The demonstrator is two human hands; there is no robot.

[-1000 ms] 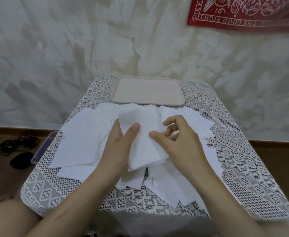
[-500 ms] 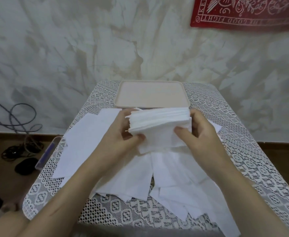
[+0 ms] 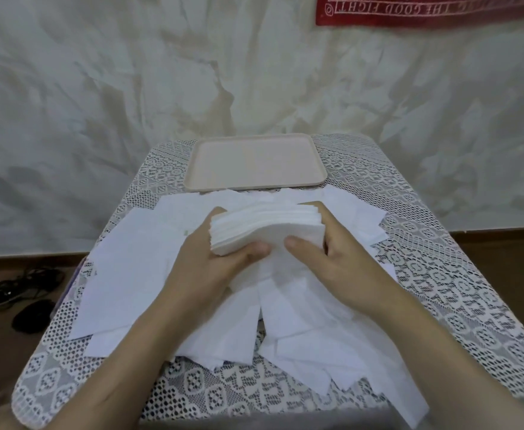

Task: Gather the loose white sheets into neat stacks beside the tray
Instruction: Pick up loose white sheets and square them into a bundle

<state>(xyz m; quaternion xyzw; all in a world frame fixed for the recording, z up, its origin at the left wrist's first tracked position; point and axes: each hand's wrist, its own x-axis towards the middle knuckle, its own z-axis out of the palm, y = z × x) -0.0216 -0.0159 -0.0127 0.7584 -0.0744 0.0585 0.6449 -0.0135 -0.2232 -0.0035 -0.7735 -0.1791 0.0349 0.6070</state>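
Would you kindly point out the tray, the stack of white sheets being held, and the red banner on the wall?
tray (image 3: 256,162): head view, bare flat floor.
stack of white sheets (image 3: 270,229): head view, top sheet, near middle.
red banner (image 3: 425,10): head view, band of lettering.

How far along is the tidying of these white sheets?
Partly done. One thick stack of sheets is gathered, and the left hand and right hand grip it by its sides. Many loose sheets lie scattered over the lace cloth, and no stack sits beside the tray yet.
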